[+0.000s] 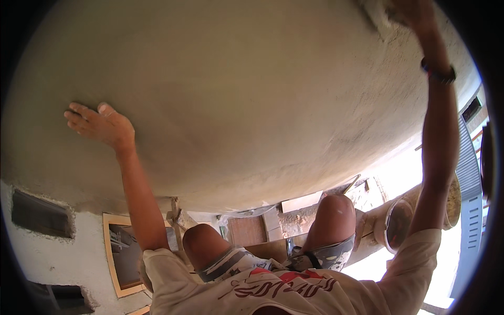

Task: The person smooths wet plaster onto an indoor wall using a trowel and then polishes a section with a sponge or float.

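Note:
A broad surface of smooth grey-brown plaster (252, 94) fills most of the view. My left hand (102, 125) rests against its left side, palm toward it, fingers stretched out and holding nothing. At the upper right edge, my right hand (415, 13) is raised against the plaster, partly cut off and blurred. Its fingers seem closed round a flat tool whose pale edge (379, 18) shows beside the hand; its kind is not clear. The plaster near the right hand looks rougher and streaked.
My bent knees show over a plank (262, 251) high above the ground. A bucket (397, 224) stands right of my knees, with another round container (452, 202) beyond it. At left are a wood-framed opening (108, 247) and a dark wall recess (42, 212).

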The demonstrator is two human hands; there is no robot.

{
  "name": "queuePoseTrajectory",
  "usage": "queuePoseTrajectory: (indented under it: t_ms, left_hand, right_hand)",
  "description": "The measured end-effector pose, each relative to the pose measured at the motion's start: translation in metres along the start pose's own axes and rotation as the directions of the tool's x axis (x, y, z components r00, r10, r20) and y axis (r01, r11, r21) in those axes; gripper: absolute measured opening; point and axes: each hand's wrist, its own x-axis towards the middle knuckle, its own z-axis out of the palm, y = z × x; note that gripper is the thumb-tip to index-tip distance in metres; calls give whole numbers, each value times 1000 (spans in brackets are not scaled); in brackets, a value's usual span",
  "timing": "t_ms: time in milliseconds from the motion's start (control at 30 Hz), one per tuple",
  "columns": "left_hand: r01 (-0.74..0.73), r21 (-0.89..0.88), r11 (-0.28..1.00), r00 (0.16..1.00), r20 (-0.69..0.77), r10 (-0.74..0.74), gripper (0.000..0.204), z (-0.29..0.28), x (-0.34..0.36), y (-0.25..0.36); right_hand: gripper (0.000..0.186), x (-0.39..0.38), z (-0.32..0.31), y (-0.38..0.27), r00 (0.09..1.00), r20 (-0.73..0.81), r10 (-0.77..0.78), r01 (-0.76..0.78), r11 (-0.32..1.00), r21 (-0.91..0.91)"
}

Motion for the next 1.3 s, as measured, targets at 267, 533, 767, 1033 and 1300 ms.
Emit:
queuePoseTrajectory:
  t_ms: [267,533,767,1033,1300]
  left_hand:
    - [-6,48,999,1000,0,6,104,-6,-10,-6]
    - [-85,63,994,996,-22,86,103,1,-6,-5]
    - [-21,70,997,1000,6,20,105,-3,-18,-7]
    - [-90,60,994,995,37,88,102,2,-13,-10]
    - [-144,77,987,990,17,143,102,4,-11,-16]
  right_hand:
    - [33,-349,175,-76,924,369,-97,63,993,103]
    - [36,-604,263,-117,612,779,-141,-65,972,227]
    - [42,-421,137,-47,922,356,154,-308,848,432]
    - [30,-339,107,66,933,217,286,-328,924,197]
    - [35,-587,250,-82,787,612,79,-232,957,174]
